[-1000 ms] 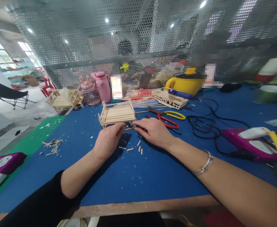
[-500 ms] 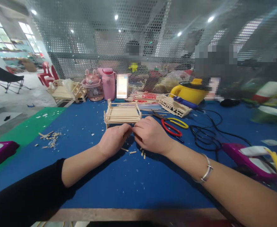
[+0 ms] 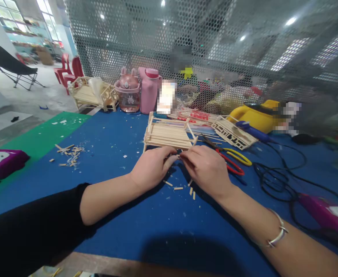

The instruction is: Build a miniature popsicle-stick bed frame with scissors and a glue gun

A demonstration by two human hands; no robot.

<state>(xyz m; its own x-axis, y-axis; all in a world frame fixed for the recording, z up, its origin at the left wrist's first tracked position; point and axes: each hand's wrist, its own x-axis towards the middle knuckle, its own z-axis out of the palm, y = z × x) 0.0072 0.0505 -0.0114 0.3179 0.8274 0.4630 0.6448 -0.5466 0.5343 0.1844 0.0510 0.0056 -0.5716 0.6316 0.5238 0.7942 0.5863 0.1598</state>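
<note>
My left hand (image 3: 154,166) and my right hand (image 3: 207,169) meet with pinched fingertips at the front edge of a small wooden-stick model bed (image 3: 169,132). Something pale and tiny shows between the fingertips, too small to name. The bed stands on the blue tabletop (image 3: 122,223), with slats across it and raised posts at both ends; my fingers hide part of its front edge. Just below my hands lie several short cut stick pieces (image 3: 178,188). Right of my right hand rest pliers (image 3: 232,157) with one red and one yellow handle.
Behind the bed lie loose sticks and packets (image 3: 198,115). A second stick frame (image 3: 232,132), a blue-handled tool (image 3: 252,132), a yellow pot (image 3: 252,117) and a black cable (image 3: 275,177) are at right. Stick scraps (image 3: 71,154), a pink jug (image 3: 149,92) and a finished-looking stick model (image 3: 91,94) are left.
The camera view has turned, so the scene sits further right and slightly tilted. Both hands stay together at the bed's front edge; the fingertips are now slightly further apart, with something pale between them.
</note>
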